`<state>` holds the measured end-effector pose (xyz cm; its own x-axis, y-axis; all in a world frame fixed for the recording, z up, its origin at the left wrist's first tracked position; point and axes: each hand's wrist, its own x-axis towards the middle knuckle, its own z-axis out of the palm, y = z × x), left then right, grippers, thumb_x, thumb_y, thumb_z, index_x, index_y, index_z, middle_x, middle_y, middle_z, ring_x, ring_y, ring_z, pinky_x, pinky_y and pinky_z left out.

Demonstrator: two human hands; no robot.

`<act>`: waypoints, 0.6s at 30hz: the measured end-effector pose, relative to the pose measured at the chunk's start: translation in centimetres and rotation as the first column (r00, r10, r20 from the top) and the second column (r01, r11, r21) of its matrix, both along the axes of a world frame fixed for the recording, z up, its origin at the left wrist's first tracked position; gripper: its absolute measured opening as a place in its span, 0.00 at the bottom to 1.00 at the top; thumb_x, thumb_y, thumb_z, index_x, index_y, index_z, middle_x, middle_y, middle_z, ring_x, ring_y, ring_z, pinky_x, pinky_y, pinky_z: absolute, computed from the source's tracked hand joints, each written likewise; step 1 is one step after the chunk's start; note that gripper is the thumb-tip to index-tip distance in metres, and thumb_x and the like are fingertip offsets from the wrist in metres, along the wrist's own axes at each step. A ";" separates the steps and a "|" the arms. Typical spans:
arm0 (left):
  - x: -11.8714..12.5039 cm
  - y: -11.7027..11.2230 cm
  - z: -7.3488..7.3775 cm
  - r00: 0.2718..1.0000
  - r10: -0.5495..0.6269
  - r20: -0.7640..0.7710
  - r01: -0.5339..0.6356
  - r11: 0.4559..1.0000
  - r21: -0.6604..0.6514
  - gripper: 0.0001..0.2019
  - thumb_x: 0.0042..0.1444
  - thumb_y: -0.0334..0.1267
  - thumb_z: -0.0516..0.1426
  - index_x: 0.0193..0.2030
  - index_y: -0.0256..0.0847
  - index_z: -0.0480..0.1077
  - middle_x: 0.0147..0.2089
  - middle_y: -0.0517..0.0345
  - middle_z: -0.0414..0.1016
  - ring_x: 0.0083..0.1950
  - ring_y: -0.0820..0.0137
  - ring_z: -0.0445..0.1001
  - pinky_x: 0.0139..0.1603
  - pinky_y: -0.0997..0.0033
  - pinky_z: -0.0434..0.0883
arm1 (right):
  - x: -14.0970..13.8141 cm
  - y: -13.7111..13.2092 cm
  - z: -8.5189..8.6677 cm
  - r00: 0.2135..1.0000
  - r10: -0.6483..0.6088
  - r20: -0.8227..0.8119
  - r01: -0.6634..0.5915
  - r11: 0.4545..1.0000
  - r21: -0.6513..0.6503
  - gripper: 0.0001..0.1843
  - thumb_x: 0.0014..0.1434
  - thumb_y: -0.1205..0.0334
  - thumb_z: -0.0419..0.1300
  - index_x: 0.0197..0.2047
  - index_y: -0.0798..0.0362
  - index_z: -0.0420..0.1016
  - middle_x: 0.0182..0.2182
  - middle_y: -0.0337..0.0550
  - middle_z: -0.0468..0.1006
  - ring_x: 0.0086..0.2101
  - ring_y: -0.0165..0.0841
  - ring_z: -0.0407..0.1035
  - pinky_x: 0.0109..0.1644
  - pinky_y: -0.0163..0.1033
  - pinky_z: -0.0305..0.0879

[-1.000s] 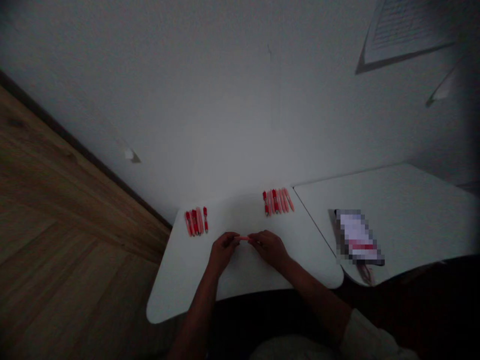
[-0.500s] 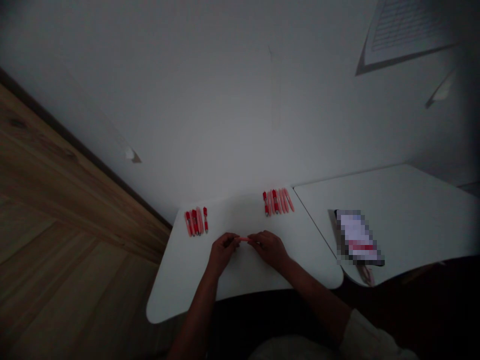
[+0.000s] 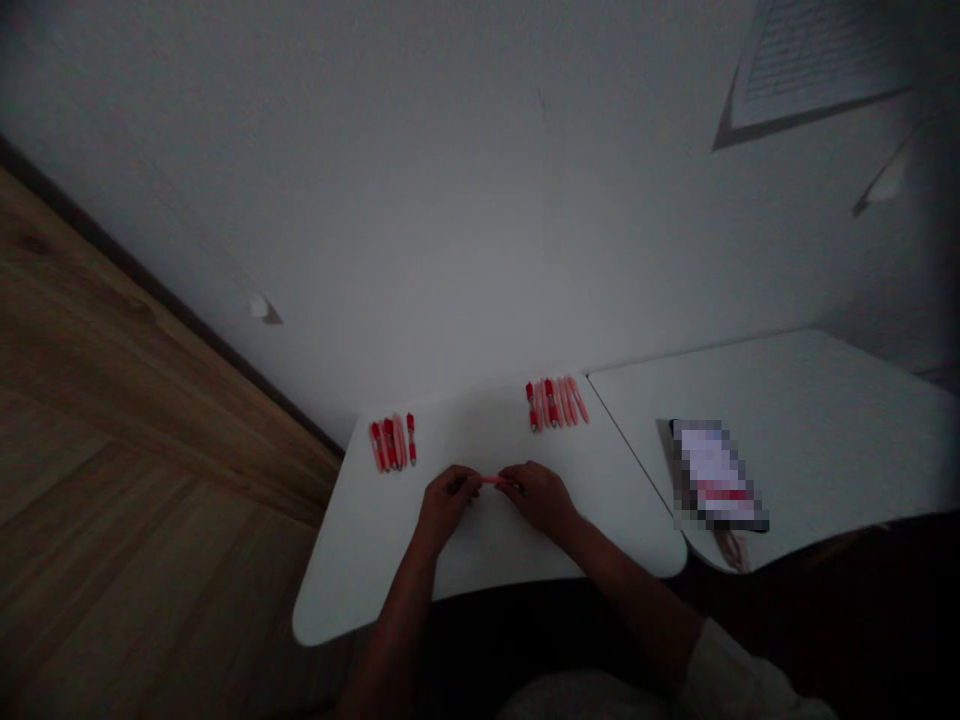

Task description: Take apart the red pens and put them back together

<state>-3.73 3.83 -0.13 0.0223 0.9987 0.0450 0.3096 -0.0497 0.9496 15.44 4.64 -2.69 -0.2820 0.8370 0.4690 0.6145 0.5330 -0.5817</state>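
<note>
A pink pen (image 3: 490, 480) lies level between my two hands, above the middle of the white table (image 3: 495, 550). The fingers of my left hand (image 3: 448, 495) pinch its left end, and those of my right hand (image 3: 536, 493) pinch the right end. Only a short stretch of the pen shows between the fingertips. Beyond my left hand is a row of red and pink pens (image 3: 388, 445), with one red pen (image 3: 411, 440) slightly apart. A second row of red and pink pens (image 3: 555, 404) lies beyond my right hand, near the wall.
To the right, a second white table (image 3: 795, 420) adjoins this one along a narrow seam. On it rests a blurred-out phone or tablet (image 3: 716, 475) with a cable (image 3: 735, 550) at its lower edge. A pale wall (image 3: 420, 250) borders the tables. Printed paper (image 3: 817, 70) hangs on it.
Hardly anything differs. Both hands stay in place on the pink pen, with at most a tiny shift of the fingers. The pen rows have not moved.
</note>
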 end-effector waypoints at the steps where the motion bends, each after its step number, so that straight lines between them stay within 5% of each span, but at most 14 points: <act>1: 0.0 0.0 0.0 1.000 0.004 -0.001 -0.004 1.000 -0.005 0.13 0.51 0.47 0.57 0.34 0.38 0.72 0.25 0.60 0.72 0.25 0.74 0.68 0.28 0.76 0.66 | 0.0 0.0 0.0 1.000 0.003 -0.002 -0.003 1.000 0.001 0.10 0.61 0.55 0.57 0.41 0.50 0.76 0.32 0.42 0.79 0.33 0.33 0.70 0.39 0.36 0.64; 6: 0.2 -0.1 0.3 0.998 0.048 -0.038 -0.051 0.995 -0.084 0.16 0.52 0.50 0.57 0.31 0.37 0.71 0.23 0.59 0.72 0.22 0.75 0.66 0.23 0.77 0.63 | 0.0 0.1 -0.1 1.000 0.001 0.004 -0.002 1.000 0.013 0.10 0.61 0.56 0.56 0.40 0.50 0.75 0.32 0.41 0.79 0.33 0.32 0.70 0.39 0.36 0.63; 18: -0.2 -0.1 0.1 0.999 -0.019 0.029 0.020 0.999 -0.025 0.13 0.52 0.47 0.57 0.34 0.37 0.72 0.26 0.58 0.72 0.28 0.74 0.69 0.31 0.74 0.66 | 0.1 -0.2 0.4 1.000 0.019 0.012 -0.019 1.000 0.001 0.10 0.62 0.56 0.56 0.40 0.49 0.76 0.31 0.41 0.78 0.33 0.32 0.70 0.39 0.34 0.63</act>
<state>-3.90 3.73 -0.07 0.0408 0.9990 0.0202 0.2817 -0.0309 0.9590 15.51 4.45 -2.33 -0.3035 0.8308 0.4665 0.6111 0.5453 -0.5737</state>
